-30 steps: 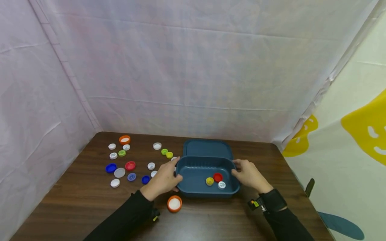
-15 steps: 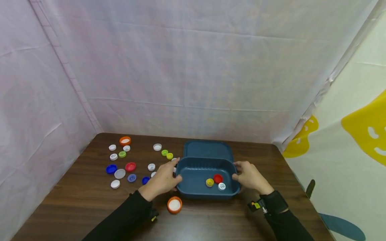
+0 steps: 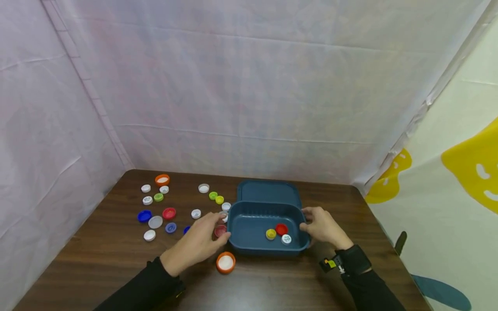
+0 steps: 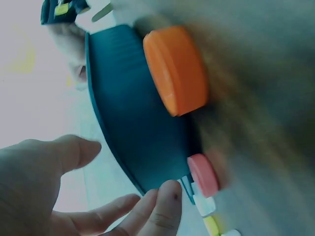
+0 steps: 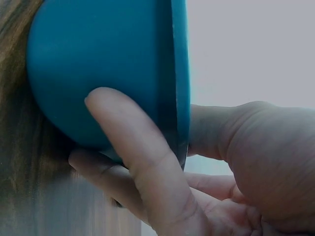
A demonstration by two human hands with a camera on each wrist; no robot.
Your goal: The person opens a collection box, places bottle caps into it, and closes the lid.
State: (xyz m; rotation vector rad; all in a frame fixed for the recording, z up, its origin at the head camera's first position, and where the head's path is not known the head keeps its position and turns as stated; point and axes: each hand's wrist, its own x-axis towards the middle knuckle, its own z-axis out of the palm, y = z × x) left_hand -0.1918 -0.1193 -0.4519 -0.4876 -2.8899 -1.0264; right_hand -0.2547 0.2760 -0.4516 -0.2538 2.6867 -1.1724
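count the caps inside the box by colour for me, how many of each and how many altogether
Round yellow plastic cap: 1
Round red plastic cap: 1
Round white plastic cap: 1
Total inside the dark blue rectangular plastic box: 3

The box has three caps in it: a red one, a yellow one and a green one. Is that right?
Not quite: the third cap is white, not green, as the head view shows. The red cap and yellow cap are in the box.
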